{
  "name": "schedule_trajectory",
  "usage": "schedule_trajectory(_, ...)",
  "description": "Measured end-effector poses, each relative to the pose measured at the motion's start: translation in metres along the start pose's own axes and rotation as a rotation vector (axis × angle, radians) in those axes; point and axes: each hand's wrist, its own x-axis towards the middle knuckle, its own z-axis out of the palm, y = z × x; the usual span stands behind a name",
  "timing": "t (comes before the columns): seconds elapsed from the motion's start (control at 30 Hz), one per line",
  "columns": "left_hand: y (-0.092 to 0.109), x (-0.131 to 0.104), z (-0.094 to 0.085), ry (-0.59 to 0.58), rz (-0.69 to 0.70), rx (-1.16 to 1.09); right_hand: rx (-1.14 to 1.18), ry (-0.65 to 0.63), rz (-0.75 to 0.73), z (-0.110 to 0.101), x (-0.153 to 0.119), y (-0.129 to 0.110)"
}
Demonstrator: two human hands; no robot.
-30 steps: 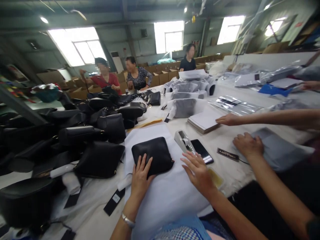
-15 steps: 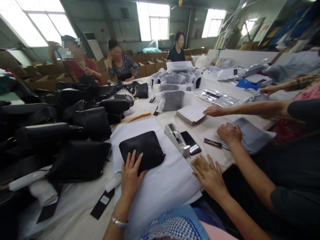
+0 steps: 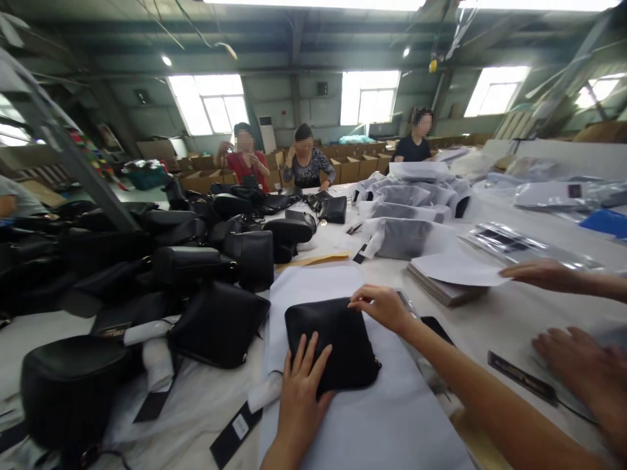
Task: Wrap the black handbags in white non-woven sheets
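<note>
A flat black bag with a zipped edge lies on white wrapping paper in front of me. My left hand rests flat on its lower left part, fingers spread. At the bag's upper right corner, my right hand is closed in a pinch; whatever is between the fingertips is too small to make out. Beside my left hand lie a white-wrapped piece and a black tag with a white label. My right forearm partly hides a tape dispenser and a phone.
Many black bags are heaped on the left. A co-worker's hand touches the top sheet of a paper stack on the right. Paper-wrapped bags stand behind it. Several people sit across the table, with cardboard boxes behind them.
My right hand has left the yellowish block and moved up to the bag's corner, closing into a pinch. My left hand stays on the bag. The camera view has turned left and upward.
</note>
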Motion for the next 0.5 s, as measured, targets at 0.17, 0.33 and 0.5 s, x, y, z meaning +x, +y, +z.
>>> schedule_trajectory(0.17,-0.005,-0.001,0.010,0.038,0.034,0.058,-0.124,-0.089,0.020,0.073,0.088,0.056)
schedule_trajectory(0.33,-0.016,-0.003,0.029,0.152,0.072,0.077,-0.241,-0.141,0.136,0.134,0.116,0.095)
schedule_trajectory(0.5,-0.021,-0.001,0.045,0.284,0.060,0.182,-0.270,-0.130,0.093,0.148,0.119,0.103)
